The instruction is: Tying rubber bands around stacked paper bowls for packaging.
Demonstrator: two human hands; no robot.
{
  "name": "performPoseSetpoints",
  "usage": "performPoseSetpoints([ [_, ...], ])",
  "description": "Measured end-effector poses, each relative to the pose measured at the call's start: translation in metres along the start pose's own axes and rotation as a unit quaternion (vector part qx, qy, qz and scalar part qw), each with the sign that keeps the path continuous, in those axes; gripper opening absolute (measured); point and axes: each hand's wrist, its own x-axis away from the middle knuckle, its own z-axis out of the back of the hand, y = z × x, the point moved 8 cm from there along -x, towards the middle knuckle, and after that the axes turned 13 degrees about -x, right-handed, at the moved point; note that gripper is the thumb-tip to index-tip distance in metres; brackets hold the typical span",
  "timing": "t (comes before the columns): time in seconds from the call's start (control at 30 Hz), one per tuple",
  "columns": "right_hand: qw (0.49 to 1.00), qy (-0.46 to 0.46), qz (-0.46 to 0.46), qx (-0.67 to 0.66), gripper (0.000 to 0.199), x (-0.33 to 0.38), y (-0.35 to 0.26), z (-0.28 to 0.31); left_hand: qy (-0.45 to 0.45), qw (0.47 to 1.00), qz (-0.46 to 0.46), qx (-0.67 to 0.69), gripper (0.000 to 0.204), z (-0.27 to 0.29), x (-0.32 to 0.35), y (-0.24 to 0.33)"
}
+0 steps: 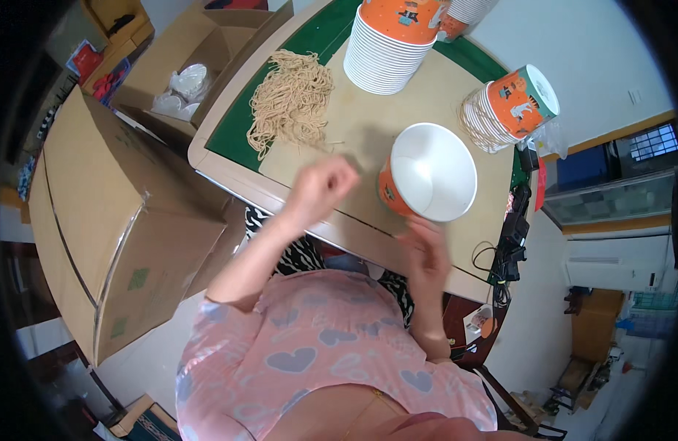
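My left hand (324,189) is raised over the table's near edge, its fingers curled in; whether something thin is pinched there is too blurred to see. My right hand (427,253) is smeared by motion just below the near rim of a large paper bucket (434,173), and I cannot tell whether it touches it. The bucket is white inside and orange outside, its open mouth tilted toward me. Beyond my left hand lies a loose heap of tan twine strings (291,99). One strand trails from the heap toward my left hand.
A tall stack of nested orange paper buckets (389,55) stands at the back. A shorter stack (511,106) lies tilted at the right, strings round its rims. Black power adapters (514,235) line the right edge. Cardboard boxes (126,220) crowd the left, one holding plastic-wrapped white items (186,84).
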Motion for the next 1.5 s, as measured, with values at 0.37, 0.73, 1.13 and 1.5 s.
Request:
performPoseSetpoints([
  [0.37,0.971,-0.040,-0.128,-0.200,0.019,0.000,0.081,-0.069,0.027,0.990,0.067,0.121,0.011,-0.026,0.061,0.002],
  [0.73,0.983,0.028,-0.065,-0.167,0.009,-0.012,0.028,-0.044,0.006,0.994,-0.038,-0.104,0.018,-0.010,-0.002,-0.066],
  [1.13,0.835,0.183,0.152,-0.496,0.018,0.029,-0.068,0.143,0.013,0.977,-0.014,-0.212,0.018,0.035,-0.064,-0.126],
  [1.5,0.977,0.186,-0.022,-0.098,0.008,0.000,0.006,0.127,0.114,0.960,-0.113,-0.231,0.024,-0.033,-0.022,0.071],
])
